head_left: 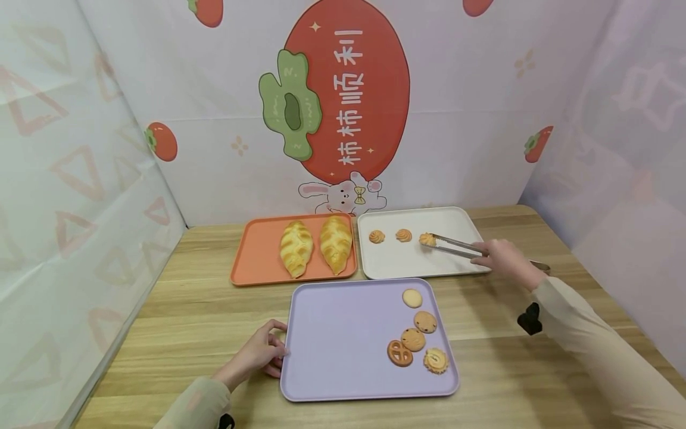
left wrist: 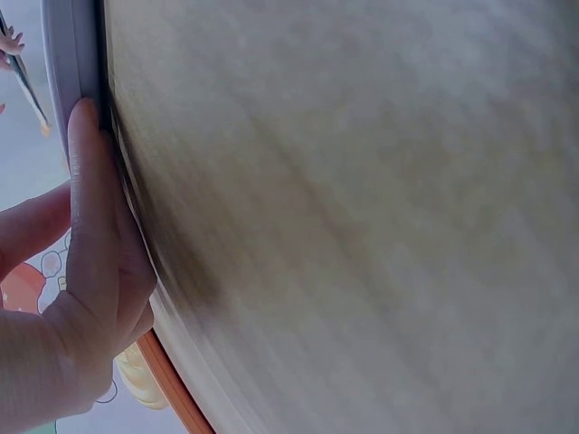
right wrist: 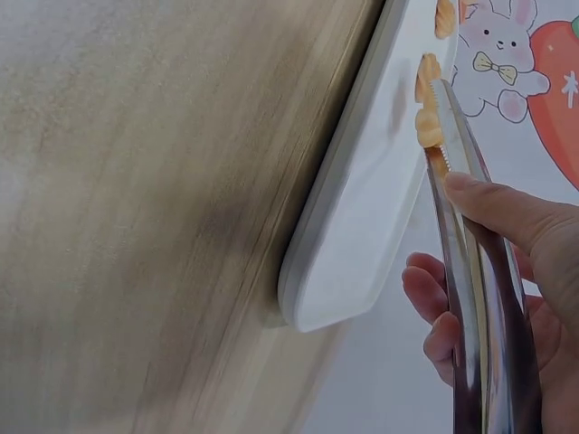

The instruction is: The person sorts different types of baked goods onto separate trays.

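My right hand (head_left: 502, 257) grips a pair of metal tongs (right wrist: 470, 262), thumb on one arm and fingers on the other side. The tongs' tips are around a swirl-shaped cookie (head_left: 427, 239), the rightmost on the white tray (head_left: 450, 262). To its left sit two similar swirl cookies (head_left: 404, 235). My left hand (head_left: 262, 350) rests at the left edge of the purple tray (head_left: 332, 339), with an extended finger (left wrist: 89, 190) against the rim in the left wrist view. Toward that tray's right side lie a pretzel cookie (head_left: 399, 354), a frilled round cookie (head_left: 436, 361) and several flat round cookies (head_left: 425, 322).
An orange tray (head_left: 257, 250) with two braided breads (head_left: 296, 250) stands at the back left, beside the white tray. All three trays are on a wooden table (head_left: 203, 298). Printed cloth (head_left: 225, 119) walls the back and both sides.
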A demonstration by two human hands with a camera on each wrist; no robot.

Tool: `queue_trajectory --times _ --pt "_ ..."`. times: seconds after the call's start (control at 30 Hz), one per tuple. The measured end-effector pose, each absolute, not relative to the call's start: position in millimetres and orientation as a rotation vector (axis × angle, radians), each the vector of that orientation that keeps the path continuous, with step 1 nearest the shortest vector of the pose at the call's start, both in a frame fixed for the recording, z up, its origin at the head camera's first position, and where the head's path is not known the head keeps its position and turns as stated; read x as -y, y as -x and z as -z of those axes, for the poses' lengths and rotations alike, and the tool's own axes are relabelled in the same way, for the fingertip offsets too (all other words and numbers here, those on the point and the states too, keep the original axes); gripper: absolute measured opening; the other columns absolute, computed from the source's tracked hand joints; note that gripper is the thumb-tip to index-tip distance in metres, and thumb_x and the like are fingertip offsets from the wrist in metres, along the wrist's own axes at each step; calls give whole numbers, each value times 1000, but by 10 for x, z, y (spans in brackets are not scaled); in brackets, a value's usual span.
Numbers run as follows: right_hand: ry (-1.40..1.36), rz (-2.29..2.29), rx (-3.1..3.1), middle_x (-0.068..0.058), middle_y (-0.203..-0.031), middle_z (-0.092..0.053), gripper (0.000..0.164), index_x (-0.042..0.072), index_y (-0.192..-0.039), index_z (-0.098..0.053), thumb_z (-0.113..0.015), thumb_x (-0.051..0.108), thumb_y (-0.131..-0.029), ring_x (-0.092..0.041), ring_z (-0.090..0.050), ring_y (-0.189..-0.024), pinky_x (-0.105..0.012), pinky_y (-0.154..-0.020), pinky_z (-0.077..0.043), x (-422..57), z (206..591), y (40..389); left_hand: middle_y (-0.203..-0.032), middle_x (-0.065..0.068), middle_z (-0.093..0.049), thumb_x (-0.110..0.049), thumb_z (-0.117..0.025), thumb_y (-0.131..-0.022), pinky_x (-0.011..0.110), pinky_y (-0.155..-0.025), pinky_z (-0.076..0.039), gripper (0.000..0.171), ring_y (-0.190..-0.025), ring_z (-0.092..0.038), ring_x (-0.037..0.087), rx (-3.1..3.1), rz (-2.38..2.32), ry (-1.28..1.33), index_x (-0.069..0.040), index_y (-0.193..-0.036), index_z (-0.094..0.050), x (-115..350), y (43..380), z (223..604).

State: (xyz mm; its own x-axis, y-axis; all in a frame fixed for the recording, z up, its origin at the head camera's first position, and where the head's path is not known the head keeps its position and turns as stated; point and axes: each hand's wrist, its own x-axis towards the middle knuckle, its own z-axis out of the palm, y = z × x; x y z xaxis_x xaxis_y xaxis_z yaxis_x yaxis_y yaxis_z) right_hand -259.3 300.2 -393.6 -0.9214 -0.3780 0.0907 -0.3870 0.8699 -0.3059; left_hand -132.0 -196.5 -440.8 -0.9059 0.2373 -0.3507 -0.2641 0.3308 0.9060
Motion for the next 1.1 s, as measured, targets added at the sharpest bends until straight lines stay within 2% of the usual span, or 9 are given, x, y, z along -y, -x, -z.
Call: queue_trajectory --times 0.2,0.37,0.5,0.6,0.87,1.1 --pt "-572 -517 3053 -4 -61 -55 45 -16 -113 -49 -61 14 -81 -12 -37 -49 -24 -46 -33 -3011 3921 2642 -73 8 -49 9 -52 -76 38 -45 -53 43 -51 -53 16 -2175 -1597 31 5 -114 -33 1966 1316 4402" --pt "-571 -509 3049 -12 -70 -62 44 -16 -111 -51 -62 13 -80 -13 -44 -54 -28 -50 -39 -3027 3928 2685 -74 8 -49 8 -52 -76 38 -45 -53 44 -51 -54 16 -2173 -1595 32 5 -115 -32 1970 1314 4408" --pt "-564 -509 3041 -23 -83 -63 42 -16 -109 -52 -61 13 -80 -19 -56 -63 -37 -57 -47 -3046 3943 2721 -73 8 -49 9 -52 -76 38 -45 -53 44 -51 -53 16 -2171 -1603 31 5 -115 -32 1967 1315 4410" --pt "-557 -501 3040 -26 -89 -62 41 -15 -108 -53 -61 13 -80 -26 -59 -71 -43 -63 -49 -3061 3948 2740 -73 8 -49 9 -51 -75 38 -45 -53 44 -51 -53 16 -2174 -1606 32 5 -115 -32 1962 1317 4409" --pt "-543 -492 3058 -32 -98 -57 43 -17 -108 -52 -61 15 -81 -40 -58 -84 -49 -70 -48 -3064 3929 2752 -72 7 -48 9 -51 -75 38 -45 -53 43 -51 -53 15 -2178 -1602 35 5 -114 -33 1960 1322 4407" --pt "-521 -486 3065 -34 -102 -54 43 -18 -107 -52 -62 15 -80 -45 -53 -92 -52 -77 -45 -3062 3945 2783 -72 8 -48 9 -51 -75 38 -45 -53 43 -51 -53 16 -2176 -1600 36 5 -113 -33 1960 1320 4404"
